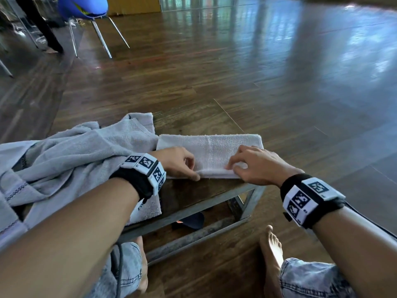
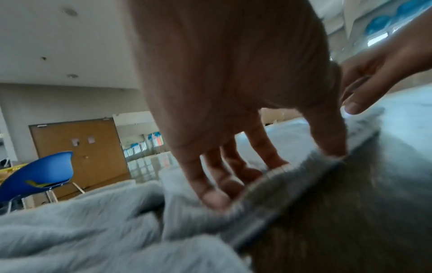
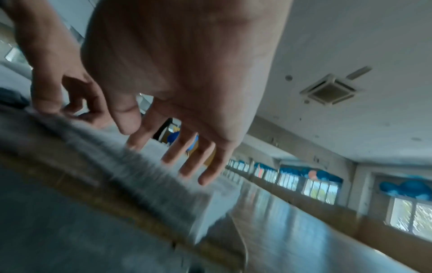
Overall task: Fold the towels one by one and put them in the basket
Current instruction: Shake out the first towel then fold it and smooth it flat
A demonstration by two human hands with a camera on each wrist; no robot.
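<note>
Left hand [image 1: 176, 162], as far as we can tell, pinches the near edge of the folded towel [image 1: 211, 150], while right hand [image 1: 258, 166] rests spread fingers on that edge alongside.

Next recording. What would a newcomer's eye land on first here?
The folded white towel lying flat on the low wooden table, with the left hand and right hand at its near edge. Left of it sprawls a heap of unfolded grey towels; a blue chair stands far back left.
</note>
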